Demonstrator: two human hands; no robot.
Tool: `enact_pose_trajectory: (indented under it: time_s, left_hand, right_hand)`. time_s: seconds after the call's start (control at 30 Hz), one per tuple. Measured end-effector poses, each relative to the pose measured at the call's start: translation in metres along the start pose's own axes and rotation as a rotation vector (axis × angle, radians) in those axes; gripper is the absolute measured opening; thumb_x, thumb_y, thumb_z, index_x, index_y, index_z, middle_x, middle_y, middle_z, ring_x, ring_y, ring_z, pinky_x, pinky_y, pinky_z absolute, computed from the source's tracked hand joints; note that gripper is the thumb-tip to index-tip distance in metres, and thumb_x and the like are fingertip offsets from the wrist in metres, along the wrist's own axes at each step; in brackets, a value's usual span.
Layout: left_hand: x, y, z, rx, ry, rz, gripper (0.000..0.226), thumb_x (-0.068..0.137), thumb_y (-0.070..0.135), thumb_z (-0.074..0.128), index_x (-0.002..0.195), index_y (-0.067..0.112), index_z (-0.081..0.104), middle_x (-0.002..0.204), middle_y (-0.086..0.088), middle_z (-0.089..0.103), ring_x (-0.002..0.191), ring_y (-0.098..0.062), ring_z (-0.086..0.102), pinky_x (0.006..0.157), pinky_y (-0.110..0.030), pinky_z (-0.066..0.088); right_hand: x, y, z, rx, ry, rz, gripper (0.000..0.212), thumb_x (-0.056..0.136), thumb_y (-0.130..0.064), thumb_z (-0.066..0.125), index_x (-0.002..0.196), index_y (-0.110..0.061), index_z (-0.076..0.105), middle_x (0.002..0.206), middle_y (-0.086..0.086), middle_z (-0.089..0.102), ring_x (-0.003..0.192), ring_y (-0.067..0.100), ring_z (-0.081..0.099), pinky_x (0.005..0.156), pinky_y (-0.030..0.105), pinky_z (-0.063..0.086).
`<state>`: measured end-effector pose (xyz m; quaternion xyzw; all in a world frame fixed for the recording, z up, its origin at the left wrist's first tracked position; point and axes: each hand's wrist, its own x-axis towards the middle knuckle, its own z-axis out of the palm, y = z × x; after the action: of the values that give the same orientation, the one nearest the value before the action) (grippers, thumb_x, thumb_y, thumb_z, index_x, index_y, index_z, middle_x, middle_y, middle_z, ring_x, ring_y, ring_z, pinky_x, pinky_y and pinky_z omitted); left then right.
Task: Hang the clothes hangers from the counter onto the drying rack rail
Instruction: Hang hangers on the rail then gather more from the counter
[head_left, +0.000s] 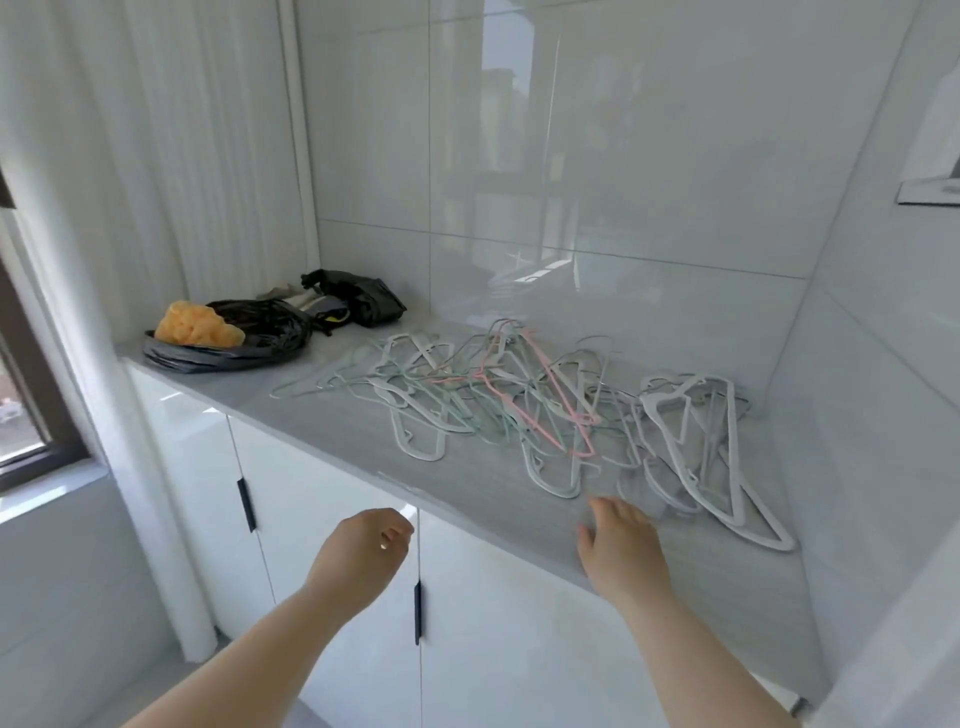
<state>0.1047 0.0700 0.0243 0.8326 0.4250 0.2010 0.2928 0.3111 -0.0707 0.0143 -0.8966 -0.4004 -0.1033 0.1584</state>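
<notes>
Grey counter (363, 441), tangled hangers (519, 405), right hand (621, 540) spread, left hand (363, 551) loosely curled, both empty

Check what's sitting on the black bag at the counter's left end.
An orange crumpled lump rests on the black bag. Its underside and the bag's contents are covered, so what it is remains unclear.

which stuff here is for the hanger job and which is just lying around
For the job: tangled hangers, grey counter under them; rail not in view.
Lying about: black bags, orange bundle on them, dark pouch behind.
</notes>
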Motion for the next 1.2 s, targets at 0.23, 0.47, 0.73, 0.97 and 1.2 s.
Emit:
enact_pose_trajectory:
  time_s: [0.23,0.47,0.73,0.97,1.2]
  left_hand:
    - [0.065,0.019,0.002,-0.249,0.117,-0.159,0.022,0.089,0.014,0.048,0.105,0.011,0.062,0.097,-0.009,0.065,0.093,-0.027,0.059,0.074,-0.026,0.043]
    - [0.119,0.04,0.006,-0.266,0.18,-0.116,0.034,0.09,0.013,0.043,0.122,0.012,0.051,0.118,-0.007,0.059,0.106,-0.027,0.055,0.084,-0.03,0.043]
    - [0.14,0.09,0.05,0.186,-0.01,0.182,0.031,0.094,0.027,0.034,0.105,0.017,0.061,0.102,-0.007,0.068,0.102,-0.028,0.057,0.102,-0.034,0.027]
    - [0.165,0.109,0.068,0.506,-0.113,-0.028,0.065,0.083,0.068,0.024,0.055,0.015,0.05,0.052,0.002,0.052,0.055,-0.015,0.047,0.109,-0.04,0.016]
    - [0.169,0.104,0.071,0.446,-0.141,-0.081,0.041,0.085,0.047,0.041,0.057,0.017,0.043,0.054,0.002,0.05,0.055,-0.016,0.043,0.103,-0.037,0.023]
  right_hand:
    - [-0.002,-0.006,0.004,-0.004,0.226,-0.129,0.027,0.047,-0.001,0.085,0.052,-0.005,0.059,0.051,0.011,0.059,0.048,0.031,0.06,0.046,0.033,0.052]
    - [0.002,-0.004,0.01,0.008,0.254,-0.129,0.031,0.041,-0.002,0.088,0.055,-0.006,0.06,0.056,0.01,0.062,0.051,0.03,0.062,0.05,0.032,0.054]
    - [0.002,-0.005,0.011,-0.012,0.293,-0.106,0.033,0.04,-0.017,0.09,0.056,-0.012,0.061,0.06,0.003,0.064,0.055,0.023,0.063,0.052,0.024,0.053]
    - [0.002,-0.003,0.012,-0.023,0.295,-0.079,0.031,0.043,-0.026,0.088,0.057,-0.017,0.061,0.063,-0.004,0.063,0.059,0.015,0.063,0.055,0.016,0.049]
    - [0.003,-0.002,0.013,-0.02,0.31,-0.077,0.029,0.045,-0.025,0.087,0.059,-0.017,0.063,0.063,-0.005,0.064,0.059,0.016,0.064,0.058,0.019,0.052]
